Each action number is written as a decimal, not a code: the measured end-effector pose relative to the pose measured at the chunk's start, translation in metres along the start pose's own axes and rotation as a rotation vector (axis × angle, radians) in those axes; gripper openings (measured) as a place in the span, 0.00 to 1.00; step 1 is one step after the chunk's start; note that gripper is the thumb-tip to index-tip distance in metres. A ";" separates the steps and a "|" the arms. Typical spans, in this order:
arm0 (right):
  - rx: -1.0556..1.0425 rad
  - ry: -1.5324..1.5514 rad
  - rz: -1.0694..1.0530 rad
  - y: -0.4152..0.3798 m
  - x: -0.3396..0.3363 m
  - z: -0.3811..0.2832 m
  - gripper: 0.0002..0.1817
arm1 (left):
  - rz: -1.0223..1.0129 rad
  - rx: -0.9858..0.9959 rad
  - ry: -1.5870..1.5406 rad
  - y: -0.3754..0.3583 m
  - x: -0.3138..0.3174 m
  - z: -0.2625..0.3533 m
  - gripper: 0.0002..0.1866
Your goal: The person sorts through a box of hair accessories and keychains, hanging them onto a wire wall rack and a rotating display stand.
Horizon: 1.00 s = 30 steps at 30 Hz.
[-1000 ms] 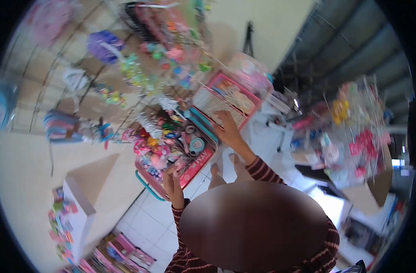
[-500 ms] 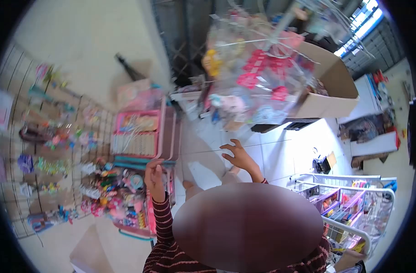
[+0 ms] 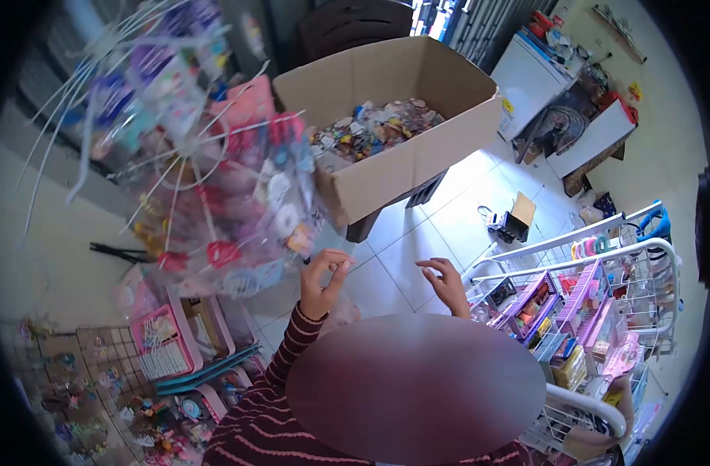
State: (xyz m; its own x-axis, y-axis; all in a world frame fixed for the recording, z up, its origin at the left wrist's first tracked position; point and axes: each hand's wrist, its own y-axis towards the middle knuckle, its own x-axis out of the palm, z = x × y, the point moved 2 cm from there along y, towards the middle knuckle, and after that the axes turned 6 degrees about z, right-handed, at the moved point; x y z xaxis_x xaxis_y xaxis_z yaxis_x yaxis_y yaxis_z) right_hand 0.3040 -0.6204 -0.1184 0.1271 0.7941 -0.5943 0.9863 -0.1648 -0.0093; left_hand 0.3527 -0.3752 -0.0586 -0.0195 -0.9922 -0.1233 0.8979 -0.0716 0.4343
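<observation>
My left hand [image 3: 324, 285] is raised over the tiled floor, fingers loosely curved and thumb close to the fingertips. No object shows in it. To its right, my right hand [image 3: 445, 284] has its fingers stretched forward, also with nothing visible in it. Both hands are in mid-air and apart. Nearest to the left hand is a rotating wire display rack [image 3: 190, 147] hung with plastic-bagged goods, some pink, red and purple. Beyond the hands, a large open cardboard box [image 3: 417, 175] holds a heap of small colourful items.
At the right is a white wire cart [image 3: 642, 252] with purple baskets [image 3: 584, 299]. A small open black box [image 3: 515, 225] lies on the floor [image 3: 405, 256]. Pink bins [image 3: 168, 342] and a wire grid [image 3: 99, 349] with hanging trinkets are at lower left. A white cabinet [image 3: 530, 74] stands at the back.
The view has turned right, so the display rack and bins now appear further left and the box more fully. My left hand has left the bins' side and is nearer my right hand.
</observation>
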 end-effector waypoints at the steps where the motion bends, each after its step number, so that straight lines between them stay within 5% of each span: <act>1: 0.023 0.003 0.073 0.000 -0.004 0.010 0.10 | -0.015 0.001 -0.003 0.011 0.013 -0.005 0.04; 7: 0.242 0.142 0.177 0.027 -0.019 0.046 0.11 | -0.079 0.009 0.016 0.067 0.074 -0.039 0.04; 10: 0.156 0.200 0.212 0.071 -0.032 0.054 0.11 | -0.015 0.015 0.000 0.096 0.095 -0.054 0.06; 14: -0.092 0.357 0.548 0.148 -0.071 0.024 0.14 | 0.045 -0.141 -0.186 0.135 0.106 -0.066 0.07; 20: -0.314 0.313 0.607 0.264 -0.116 0.007 0.08 | 0.199 -0.189 -0.276 0.205 0.109 -0.088 0.09; 25: -0.442 0.261 0.448 0.347 -0.138 -0.019 0.06 | 0.436 -0.504 -0.599 0.247 0.108 -0.095 0.08; 30: -0.598 0.131 0.019 0.440 -0.146 -0.059 0.08 | 0.303 -0.441 -0.238 0.303 0.120 -0.087 0.07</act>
State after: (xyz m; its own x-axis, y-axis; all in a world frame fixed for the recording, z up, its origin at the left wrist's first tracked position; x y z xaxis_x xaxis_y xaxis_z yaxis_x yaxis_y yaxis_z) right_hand 0.7254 -0.7743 0.0112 0.1192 0.8659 -0.4858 0.8672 0.1474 0.4756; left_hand 0.6611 -0.5071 -0.0194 0.2143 -0.9610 0.1745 0.9760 0.2177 -0.0001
